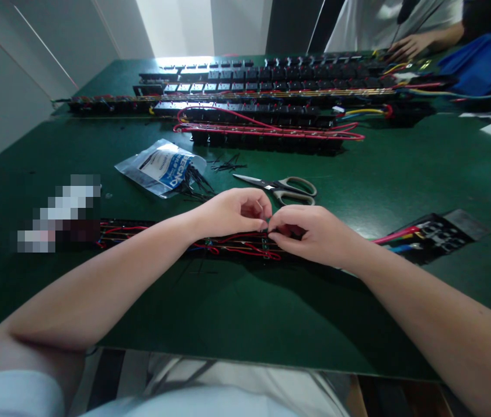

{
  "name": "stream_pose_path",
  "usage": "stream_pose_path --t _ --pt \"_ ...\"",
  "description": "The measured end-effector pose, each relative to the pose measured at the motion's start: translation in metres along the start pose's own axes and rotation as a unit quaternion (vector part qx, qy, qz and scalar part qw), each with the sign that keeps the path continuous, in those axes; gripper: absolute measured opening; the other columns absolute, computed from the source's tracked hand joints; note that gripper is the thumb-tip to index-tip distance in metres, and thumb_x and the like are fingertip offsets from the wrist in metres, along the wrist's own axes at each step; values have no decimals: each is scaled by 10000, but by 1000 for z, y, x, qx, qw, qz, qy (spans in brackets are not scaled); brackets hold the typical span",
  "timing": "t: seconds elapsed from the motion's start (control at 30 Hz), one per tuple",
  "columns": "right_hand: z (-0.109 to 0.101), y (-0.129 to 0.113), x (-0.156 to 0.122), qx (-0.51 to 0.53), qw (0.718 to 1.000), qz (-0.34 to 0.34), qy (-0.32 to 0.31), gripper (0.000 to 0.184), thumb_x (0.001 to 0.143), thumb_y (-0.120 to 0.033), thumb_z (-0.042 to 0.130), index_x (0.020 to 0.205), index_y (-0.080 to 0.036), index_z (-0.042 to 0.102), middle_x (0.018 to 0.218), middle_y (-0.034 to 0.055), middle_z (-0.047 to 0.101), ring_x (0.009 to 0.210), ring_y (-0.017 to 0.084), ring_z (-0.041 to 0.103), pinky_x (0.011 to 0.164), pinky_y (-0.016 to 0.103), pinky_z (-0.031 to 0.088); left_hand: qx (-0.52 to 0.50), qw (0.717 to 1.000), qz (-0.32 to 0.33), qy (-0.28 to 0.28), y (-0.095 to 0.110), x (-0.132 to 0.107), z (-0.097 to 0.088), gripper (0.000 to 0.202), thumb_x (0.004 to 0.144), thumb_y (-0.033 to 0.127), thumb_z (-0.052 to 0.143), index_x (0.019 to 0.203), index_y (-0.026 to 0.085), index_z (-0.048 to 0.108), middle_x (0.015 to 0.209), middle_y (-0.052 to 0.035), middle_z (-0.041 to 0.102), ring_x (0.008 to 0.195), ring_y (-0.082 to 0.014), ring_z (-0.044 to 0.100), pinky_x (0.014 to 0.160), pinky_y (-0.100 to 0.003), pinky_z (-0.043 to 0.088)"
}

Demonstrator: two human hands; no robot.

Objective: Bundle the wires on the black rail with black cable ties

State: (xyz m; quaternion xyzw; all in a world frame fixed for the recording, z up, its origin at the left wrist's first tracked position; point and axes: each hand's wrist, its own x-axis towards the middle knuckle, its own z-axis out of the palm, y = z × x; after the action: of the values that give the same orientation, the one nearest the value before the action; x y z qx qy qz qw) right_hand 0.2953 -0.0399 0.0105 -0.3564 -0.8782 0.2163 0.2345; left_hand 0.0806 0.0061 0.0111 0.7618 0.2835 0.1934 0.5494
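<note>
My left hand (248, 209) and my right hand (308, 227) meet over a long black strip (141, 225) with red, yellow and blue wires. The right fingers are closed in a pinch, with the thin dark end of what looks like a cable tie at their tips. The left thumb and fingers are also closed; what they hold, if anything, is too small to make out. Black bands cross the wires below the fingers. Scissors (282, 186) with grey-black handles lie just beyond the hands. Left of them is a clear plastic bag (154, 165) with black cable ties (195, 178) spilling out.
More loose ties (228, 163) lie beside the bag. Several black wired strips (267, 139) run across the far side of the green table (402, 162). A blue bin (484, 66) stands at the far right, near another person's hand (410, 46).
</note>
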Motion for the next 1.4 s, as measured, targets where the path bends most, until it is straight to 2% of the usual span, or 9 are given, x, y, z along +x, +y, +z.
stream_pose_path --t 0.23,0.5,0.83,1.07,1.4 --pt "-2 1 0 39 999 23 0 91 859 -211 624 834 -150 687 689 -4 647 581 95 548 561 213 403 0 1000 -7 -6 1 1 0 98 780 184 668 842 146 603 792 10 679 723 -91 638 707 -232 525" --pt "-2 1 0 48 998 40 -2 108 868 -231 618 824 -151 676 683 -5 626 577 98 530 549 222 401 95 995 14 21 -5 -2 1 67 790 159 609 852 170 634 819 17 690 730 -101 638 704 -231 517" --pt "-1 3 1 56 997 59 -6 114 854 -266 651 821 -160 674 664 -11 622 569 100 536 539 215 408 168 986 16 12 6 -4 2 84 793 165 611 852 173 670 831 19 699 767 -109 634 747 -224 499" --pt "-2 3 2 52 997 62 -11 117 853 -282 646 843 -169 677 708 10 672 606 118 575 562 225 430 169 986 14 7 6 -5 2 97 795 180 616 868 178 679 832 18 705 771 -115 633 756 -230 494" --pt "-3 1 3 37 998 52 -12 130 851 -284 641 790 -171 660 670 0 646 587 110 540 552 226 399 166 986 29 11 8 -6 2 85 805 177 624 870 170 677 844 12 701 780 -114 627 771 -232 501"
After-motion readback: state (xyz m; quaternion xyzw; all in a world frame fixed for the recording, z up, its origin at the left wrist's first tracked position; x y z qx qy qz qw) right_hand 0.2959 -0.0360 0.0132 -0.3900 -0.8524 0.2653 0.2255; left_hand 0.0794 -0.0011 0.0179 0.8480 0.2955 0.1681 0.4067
